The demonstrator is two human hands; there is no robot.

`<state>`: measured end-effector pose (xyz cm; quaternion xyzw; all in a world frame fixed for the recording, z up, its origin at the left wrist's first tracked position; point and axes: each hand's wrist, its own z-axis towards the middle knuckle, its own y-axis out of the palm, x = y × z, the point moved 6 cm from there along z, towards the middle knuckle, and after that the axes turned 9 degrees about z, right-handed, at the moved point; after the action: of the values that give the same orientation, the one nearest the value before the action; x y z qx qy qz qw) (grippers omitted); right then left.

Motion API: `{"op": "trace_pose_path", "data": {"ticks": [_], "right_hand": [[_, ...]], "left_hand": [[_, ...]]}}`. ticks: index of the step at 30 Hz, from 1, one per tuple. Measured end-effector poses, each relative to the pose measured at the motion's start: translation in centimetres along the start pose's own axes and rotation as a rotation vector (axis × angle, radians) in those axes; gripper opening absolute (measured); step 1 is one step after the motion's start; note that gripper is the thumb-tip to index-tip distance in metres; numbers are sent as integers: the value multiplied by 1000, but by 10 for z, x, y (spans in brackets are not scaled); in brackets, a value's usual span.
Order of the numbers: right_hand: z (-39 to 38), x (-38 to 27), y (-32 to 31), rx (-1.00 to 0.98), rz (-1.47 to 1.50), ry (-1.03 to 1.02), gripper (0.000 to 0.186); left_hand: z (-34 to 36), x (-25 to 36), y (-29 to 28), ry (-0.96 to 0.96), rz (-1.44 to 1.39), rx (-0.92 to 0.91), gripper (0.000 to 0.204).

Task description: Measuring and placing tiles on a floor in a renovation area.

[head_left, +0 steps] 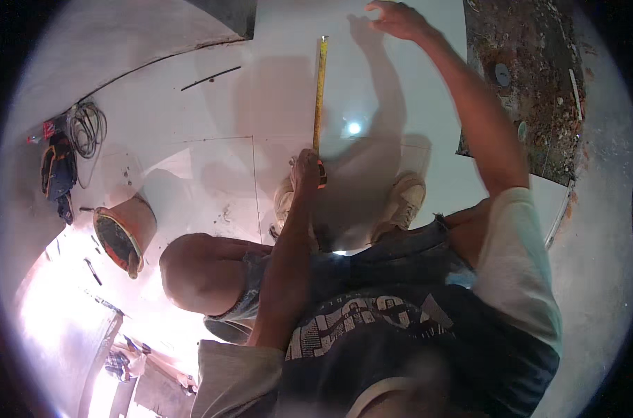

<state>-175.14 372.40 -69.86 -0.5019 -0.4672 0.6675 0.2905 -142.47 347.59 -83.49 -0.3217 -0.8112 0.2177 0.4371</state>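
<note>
So the person is squatting on a big white floor tile (372,90) with a yellow tape measure (320,90) pulled out across it. The left hand (306,171) is down by the shoes (400,205), closed around the tape's case, pinning that end near the feet. The blade runs straight away from that hand, up toward the far edge of the tile, and its long axis is pretty much in line with the left forearm. The hook end sits at the far end, near the tile's edge.

The right hand (397,19) is stretched way out at that far edge, a bit to the right of the tape's tip. Fingers look spread and loose, not wrapped around anything that I can make out, maybe resting on the tile or hovering just over it. So the far end of the tape lies just to the left of the right hand, and that hand is clearly the closer one to it.

Off to the left there's an orange bucket (125,233), some coiled cable (86,129), and a patch of bare rubble (532,83) on the right past the tile.
</note>
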Motion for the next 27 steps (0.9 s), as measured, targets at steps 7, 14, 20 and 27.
{"op": "trace_pose_path", "data": {"ticks": [7, 14, 20, 27], "right_hand": [[-52, -59, 113, -298, 430, 217, 45], [-92, -39, 129, -65, 747, 371, 39], [-143, -72, 157, -842, 1074, 616, 18], [-214, -124, 186, -1217, 1163, 748, 35]], "left_hand": [[-8, -12, -3, -163, -83, 8, 37], [6, 1, 2, -30, -12, -32, 29], [15, 32, 3, 168, -375, -178, 23], [20, 37, 1, -305, -1036, -350, 30]]}}
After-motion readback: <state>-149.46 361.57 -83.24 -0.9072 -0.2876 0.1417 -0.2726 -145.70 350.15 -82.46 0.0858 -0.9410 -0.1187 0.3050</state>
